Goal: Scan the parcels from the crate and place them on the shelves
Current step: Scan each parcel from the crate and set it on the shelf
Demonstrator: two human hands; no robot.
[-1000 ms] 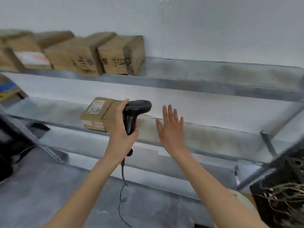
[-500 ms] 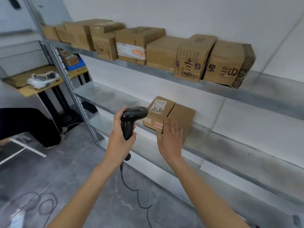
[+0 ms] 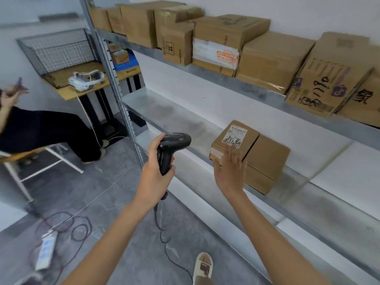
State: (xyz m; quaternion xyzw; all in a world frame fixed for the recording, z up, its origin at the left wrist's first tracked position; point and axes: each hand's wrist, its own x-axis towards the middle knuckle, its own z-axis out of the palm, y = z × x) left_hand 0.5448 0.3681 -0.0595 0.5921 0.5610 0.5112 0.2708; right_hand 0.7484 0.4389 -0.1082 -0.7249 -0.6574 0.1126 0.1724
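My left hand [image 3: 154, 177] grips a black corded barcode scanner [image 3: 170, 148] by its handle, held upright in front of the metal shelf unit. My right hand [image 3: 229, 173] is held up with fingers spread, empty, just in front of a small labelled cardboard parcel [image 3: 234, 140] on the middle shelf [image 3: 168, 116]. A second plain parcel [image 3: 267, 163] stands against it on the right. The top shelf [image 3: 257, 91] carries a row of several larger cardboard boxes [image 3: 273, 58].
A shelf upright [image 3: 115, 83] rises at the left. Behind it a small table [image 3: 82, 87] bears a wire basket and a white device. A seated person in black [image 3: 41, 130] is at far left. Cables and a power strip [image 3: 46, 249] lie on the floor.
The view has swung left along the shelves, bringing the table and the seated person into sight. Both hands keep their pose; the two small parcels now lie right of the scanner.
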